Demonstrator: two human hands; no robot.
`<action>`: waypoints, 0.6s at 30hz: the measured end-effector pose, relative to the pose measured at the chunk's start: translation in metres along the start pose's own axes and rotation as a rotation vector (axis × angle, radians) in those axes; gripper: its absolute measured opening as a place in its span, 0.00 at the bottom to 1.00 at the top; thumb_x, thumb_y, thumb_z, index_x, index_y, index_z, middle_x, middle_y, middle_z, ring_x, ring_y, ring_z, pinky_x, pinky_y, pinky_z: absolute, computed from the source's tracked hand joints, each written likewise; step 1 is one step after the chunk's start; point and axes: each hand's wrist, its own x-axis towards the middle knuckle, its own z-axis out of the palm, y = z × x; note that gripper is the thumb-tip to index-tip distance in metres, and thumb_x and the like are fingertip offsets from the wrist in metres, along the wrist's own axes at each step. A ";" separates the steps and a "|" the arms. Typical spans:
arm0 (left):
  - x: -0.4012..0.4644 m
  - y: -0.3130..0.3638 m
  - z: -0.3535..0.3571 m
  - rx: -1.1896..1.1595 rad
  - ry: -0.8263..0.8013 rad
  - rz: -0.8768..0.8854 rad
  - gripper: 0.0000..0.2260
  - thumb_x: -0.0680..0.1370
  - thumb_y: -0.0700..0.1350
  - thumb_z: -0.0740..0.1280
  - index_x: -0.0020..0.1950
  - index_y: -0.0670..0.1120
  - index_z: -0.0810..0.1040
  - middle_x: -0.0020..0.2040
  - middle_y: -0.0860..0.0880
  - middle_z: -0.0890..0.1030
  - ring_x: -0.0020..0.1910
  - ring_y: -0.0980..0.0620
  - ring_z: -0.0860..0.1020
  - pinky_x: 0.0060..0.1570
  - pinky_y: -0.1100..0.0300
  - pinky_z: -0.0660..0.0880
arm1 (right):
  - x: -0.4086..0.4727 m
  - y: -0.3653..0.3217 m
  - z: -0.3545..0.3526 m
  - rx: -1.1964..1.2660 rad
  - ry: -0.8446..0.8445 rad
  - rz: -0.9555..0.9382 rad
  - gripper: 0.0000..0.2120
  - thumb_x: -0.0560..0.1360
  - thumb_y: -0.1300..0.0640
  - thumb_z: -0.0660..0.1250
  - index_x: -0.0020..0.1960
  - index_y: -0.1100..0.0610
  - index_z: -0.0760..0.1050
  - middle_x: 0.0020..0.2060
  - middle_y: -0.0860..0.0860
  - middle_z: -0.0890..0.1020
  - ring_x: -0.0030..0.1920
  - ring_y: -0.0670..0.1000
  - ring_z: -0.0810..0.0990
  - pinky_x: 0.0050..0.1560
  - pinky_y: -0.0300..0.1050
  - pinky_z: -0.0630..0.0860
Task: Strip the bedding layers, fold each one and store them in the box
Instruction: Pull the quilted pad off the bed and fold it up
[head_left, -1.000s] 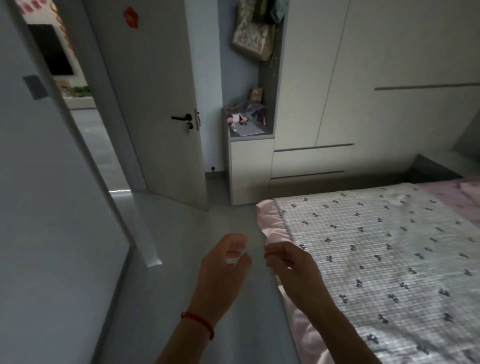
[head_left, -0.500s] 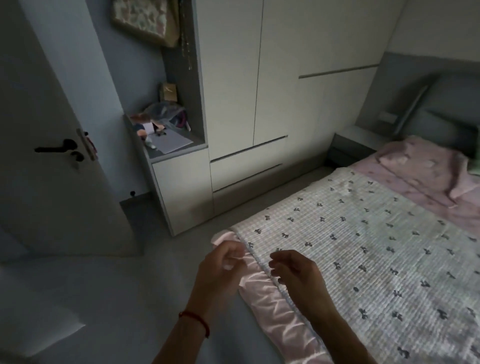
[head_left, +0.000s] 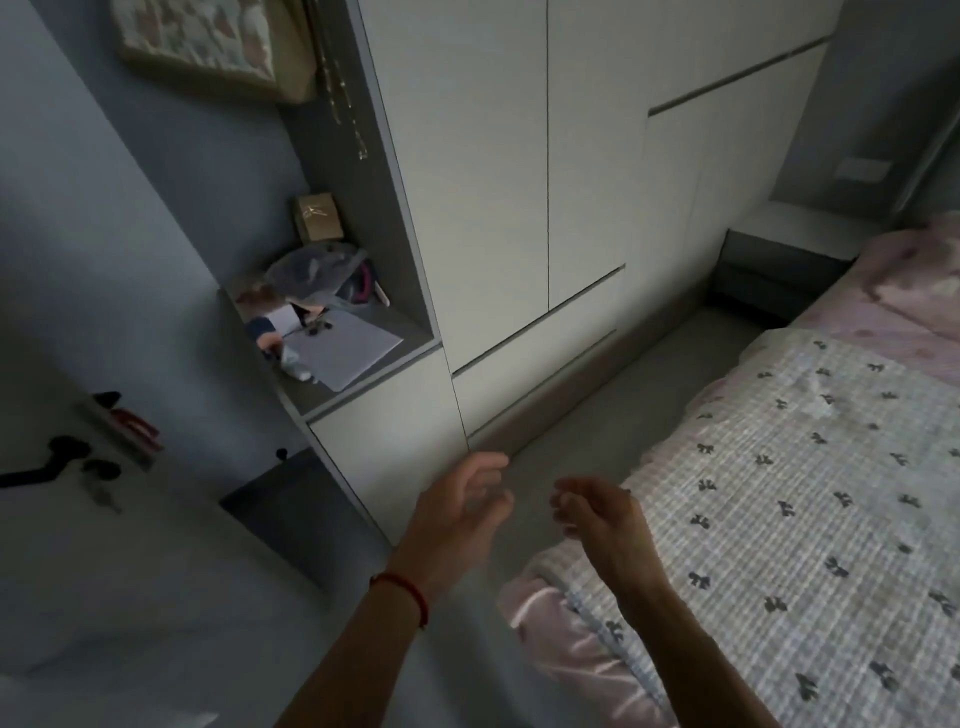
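Two hands reach forward, fingers loosely curled, holding nothing: left hand (head_left: 457, 512) with one red wrist string (head_left: 402, 590), right hand (head_left: 597, 512) just beside it. One checked quilt (head_left: 789, 519) lies on the bed, right of the right hand

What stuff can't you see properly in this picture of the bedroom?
- Storage box: none shows in the head view, so where it stands is unknown.
- Blanket: the frame's right and bottom edges cut it off.
- Pillow: only a corner shows at the right edge.
- Shelf clutter: too dim and blurred to name each piece.
- Left hand and right hand: motion blur smears the fingertips; neither has a grip on anything.
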 end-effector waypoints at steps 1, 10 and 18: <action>0.024 -0.002 -0.013 -0.004 0.004 0.006 0.14 0.77 0.46 0.70 0.62 0.56 0.79 0.58 0.58 0.82 0.56 0.66 0.79 0.57 0.68 0.75 | 0.020 -0.007 0.009 -0.008 0.011 0.011 0.17 0.69 0.46 0.67 0.53 0.51 0.83 0.42 0.49 0.88 0.44 0.51 0.87 0.52 0.64 0.82; 0.239 -0.022 -0.041 -0.057 -0.269 0.152 0.13 0.78 0.41 0.69 0.61 0.52 0.80 0.55 0.55 0.84 0.54 0.65 0.80 0.56 0.67 0.75 | 0.163 -0.041 0.063 -0.052 0.360 0.027 0.13 0.72 0.49 0.67 0.54 0.49 0.83 0.42 0.50 0.87 0.44 0.50 0.86 0.52 0.63 0.81; 0.381 -0.001 -0.034 0.018 -0.591 0.246 0.11 0.78 0.41 0.70 0.58 0.53 0.80 0.51 0.54 0.84 0.49 0.63 0.81 0.52 0.63 0.78 | 0.222 -0.048 0.069 -0.049 0.731 0.220 0.07 0.79 0.57 0.67 0.55 0.49 0.81 0.43 0.47 0.87 0.44 0.49 0.86 0.49 0.59 0.83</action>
